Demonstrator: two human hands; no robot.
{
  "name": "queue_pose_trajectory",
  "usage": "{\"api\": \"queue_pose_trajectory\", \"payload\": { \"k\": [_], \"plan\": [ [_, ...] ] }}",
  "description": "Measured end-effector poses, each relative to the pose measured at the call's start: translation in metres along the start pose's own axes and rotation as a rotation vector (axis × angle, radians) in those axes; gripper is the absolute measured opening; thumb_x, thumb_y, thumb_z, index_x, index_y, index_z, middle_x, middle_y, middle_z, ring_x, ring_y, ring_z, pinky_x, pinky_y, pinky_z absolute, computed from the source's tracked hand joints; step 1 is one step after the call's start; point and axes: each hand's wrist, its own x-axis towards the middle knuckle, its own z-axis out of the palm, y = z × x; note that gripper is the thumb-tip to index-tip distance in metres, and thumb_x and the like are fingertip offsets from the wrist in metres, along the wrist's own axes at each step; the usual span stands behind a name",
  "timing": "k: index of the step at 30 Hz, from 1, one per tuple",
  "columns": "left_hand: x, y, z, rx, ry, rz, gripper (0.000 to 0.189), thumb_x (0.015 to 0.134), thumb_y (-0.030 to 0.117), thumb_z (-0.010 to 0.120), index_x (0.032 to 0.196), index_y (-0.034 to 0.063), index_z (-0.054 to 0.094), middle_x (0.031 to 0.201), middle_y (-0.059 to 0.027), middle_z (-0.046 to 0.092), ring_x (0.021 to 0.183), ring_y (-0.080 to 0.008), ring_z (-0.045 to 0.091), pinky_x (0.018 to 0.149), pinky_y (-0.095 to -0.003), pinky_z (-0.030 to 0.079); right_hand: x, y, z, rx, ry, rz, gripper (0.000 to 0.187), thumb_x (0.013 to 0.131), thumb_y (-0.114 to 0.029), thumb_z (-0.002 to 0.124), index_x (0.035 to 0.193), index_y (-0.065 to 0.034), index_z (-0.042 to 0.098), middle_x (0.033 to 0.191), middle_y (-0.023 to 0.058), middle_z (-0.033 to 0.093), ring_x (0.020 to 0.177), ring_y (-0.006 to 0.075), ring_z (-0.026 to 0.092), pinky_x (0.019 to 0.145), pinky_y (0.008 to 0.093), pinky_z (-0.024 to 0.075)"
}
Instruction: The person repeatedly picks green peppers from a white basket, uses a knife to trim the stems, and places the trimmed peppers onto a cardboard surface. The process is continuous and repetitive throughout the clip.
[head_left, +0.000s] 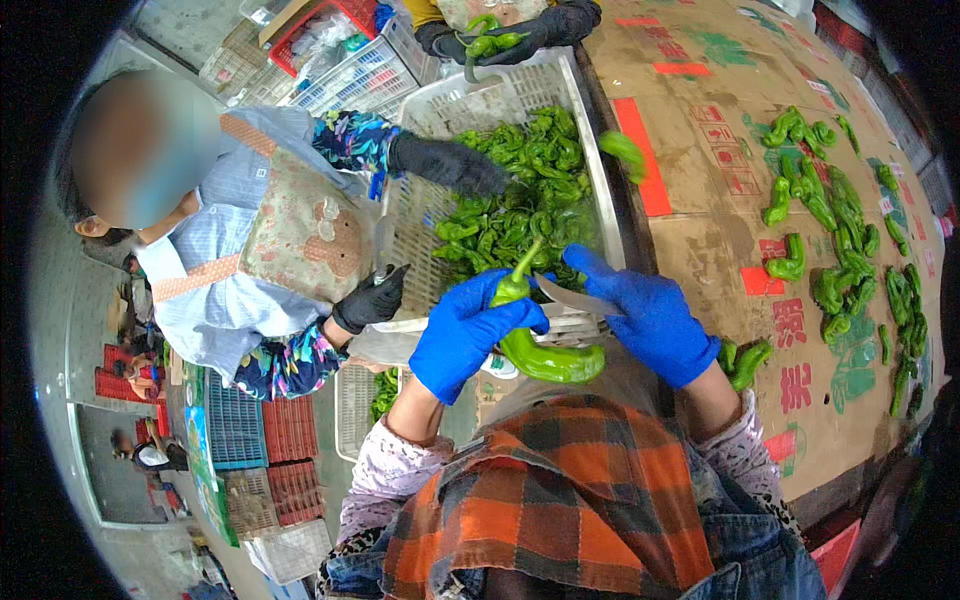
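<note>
A curved green pepper (551, 361) is held in my left hand (469, 330), its stem pointing up and away from me. My right hand (652, 319) grips a small knife (574, 298); the handle is hidden in the fist and the blade points left towards the pepper's stem. Both hands wear blue gloves. Just beyond them stands a white plastic crate (600, 210) partly filled with twisted green peppers (525, 165). A single pepper (622, 155), blurred, appears in the air over the crate's right rim.
A cardboard-covered table (712, 247) on the right carries scattered peppers (844, 247). At the left a co-worker's gloved hand (450, 161) reaches into the crate; the other hand (371, 296) holds a small tool. Another person's black gloves (517, 37) hold peppers at the top. Stacked crates (292, 420) stand lower left.
</note>
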Motion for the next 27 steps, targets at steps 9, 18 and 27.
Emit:
{"api": "queue_pose_trajectory", "payload": {
  "k": [9, 18, 27],
  "plan": [
    [-0.001, 0.002, 0.007, -0.017, -0.11, -0.109, 0.016, 0.09, 0.01, 0.06, 0.101, -0.0008, 0.064, 0.086, -0.0078, 0.068, 0.076, -0.0147, 0.064, 0.07, -0.0272, 0.05, 0.026, -0.011, 0.026, -0.118, -0.186, 0.046, 0.06, 0.087, -0.016, 0.051, 0.143, -0.0072, 0.03, 0.076, 0.0177, 0.063, 0.062, 0.0349, 0.062, 0.049, 0.0469, 0.0466],
    [0.011, 0.001, -0.01, -0.05, 0.028, 0.124, 0.037, 0.085, -0.007, 0.06, 0.121, -0.0008, 0.053, 0.12, -0.0124, 0.061, 0.101, -0.0174, 0.062, 0.09, -0.0294, 0.05, 0.005, 0.023, 0.018, 0.229, 0.005, 0.382, 0.039, 0.092, -0.03, 0.055, 0.124, -0.009, 0.054, 0.081, 0.018, 0.067, 0.062, 0.0318, 0.063, 0.057, 0.0398, 0.0484],
    [0.022, -0.005, 0.008, 0.032, 0.015, 0.446, 0.053, 0.079, -0.012, 0.062, 0.127, 0.0024, 0.047, 0.139, -0.0128, 0.047, 0.119, -0.0193, 0.052, 0.095, -0.031, 0.047, 0.003, -0.031, -0.007, 0.941, 0.005, 0.841, 0.043, 0.092, -0.044, 0.056, 0.108, -0.0047, 0.065, 0.07, 0.0042, 0.065, 0.055, 0.007, 0.049, 0.052, 0.0212, 0.0409]
  ]
}}
